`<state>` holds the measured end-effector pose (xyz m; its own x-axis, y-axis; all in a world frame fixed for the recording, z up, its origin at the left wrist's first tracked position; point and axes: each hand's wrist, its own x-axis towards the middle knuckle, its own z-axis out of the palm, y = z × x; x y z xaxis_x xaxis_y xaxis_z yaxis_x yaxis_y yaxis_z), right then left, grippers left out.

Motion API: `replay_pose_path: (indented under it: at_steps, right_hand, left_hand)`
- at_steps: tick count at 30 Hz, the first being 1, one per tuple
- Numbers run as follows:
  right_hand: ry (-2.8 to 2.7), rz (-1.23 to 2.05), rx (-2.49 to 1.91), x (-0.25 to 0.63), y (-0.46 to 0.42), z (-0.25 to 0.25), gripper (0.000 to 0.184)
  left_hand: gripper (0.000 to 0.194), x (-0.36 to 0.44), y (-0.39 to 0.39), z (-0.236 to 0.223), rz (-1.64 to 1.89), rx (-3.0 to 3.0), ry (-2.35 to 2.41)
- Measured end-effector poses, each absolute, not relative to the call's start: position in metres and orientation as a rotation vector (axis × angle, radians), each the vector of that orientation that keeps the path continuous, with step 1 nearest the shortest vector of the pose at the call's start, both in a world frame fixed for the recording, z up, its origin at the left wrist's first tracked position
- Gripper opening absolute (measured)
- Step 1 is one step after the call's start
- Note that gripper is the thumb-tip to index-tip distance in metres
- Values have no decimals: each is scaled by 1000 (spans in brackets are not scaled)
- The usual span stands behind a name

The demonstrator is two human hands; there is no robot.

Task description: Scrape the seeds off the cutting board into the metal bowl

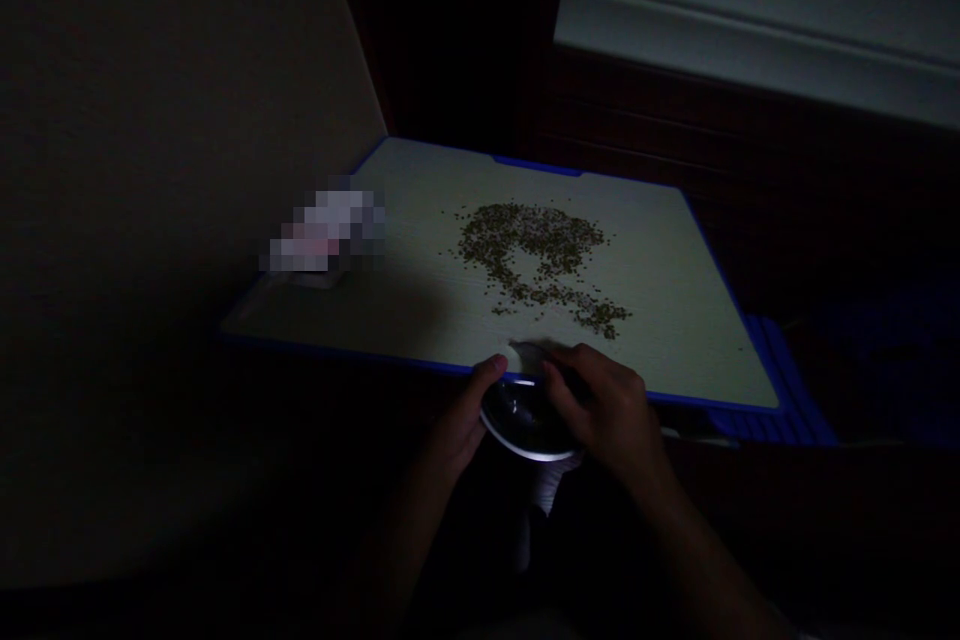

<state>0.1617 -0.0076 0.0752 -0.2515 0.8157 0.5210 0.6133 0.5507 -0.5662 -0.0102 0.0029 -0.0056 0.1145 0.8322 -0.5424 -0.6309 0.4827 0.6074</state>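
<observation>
Grains (566,235) lie loose and unevenly spread mid-frame on a board (675,320); at lower centre the left hand (466,417) grasps a bowl (531,454), its contents too dark to judge, and the right hand (616,407) seems to pinch a thin grey piece (529,353)

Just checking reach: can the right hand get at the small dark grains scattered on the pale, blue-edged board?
Probably yes. The right hand is over the board's near edge, with the closest grains beyond it and nothing visible between. It seems to pinch a grey object, which may limit its grip.
</observation>
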Motion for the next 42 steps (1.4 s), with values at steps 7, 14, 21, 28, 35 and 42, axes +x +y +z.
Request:
replay_pose_path:
  at_steps: [7, 14, 21, 28, 35, 42]
  right_hand:
    - [-1954, 292, -1212, 173, -6, 68, 15]
    - [-1915, 268, -1299, 182, 7, 69, 16]
    - [-2012, 311, -1176, 191, 18, 70, 19]
    - [-2035, 340, -1151, 193, 16, 69, 21]
    - [-2029, 399, -1114, 195, 13, 68, 20]
    - [-2029, 383, -1059, 187, 16, 68, 17]
  left_hand:
    - [46, -11, 3, -10, 1104, 262, 969]
    - [52, -10, 3, -6, 1141, 241, 952]
    - [63, -8, 3, -4, 1174, 242, 947]
    - [59, -8, 4, -5, 1168, 223, 958]
    - [51, -9, 4, -8, 1134, 245, 995]
    - [54, -9, 4, -11, 1168, 294, 913]
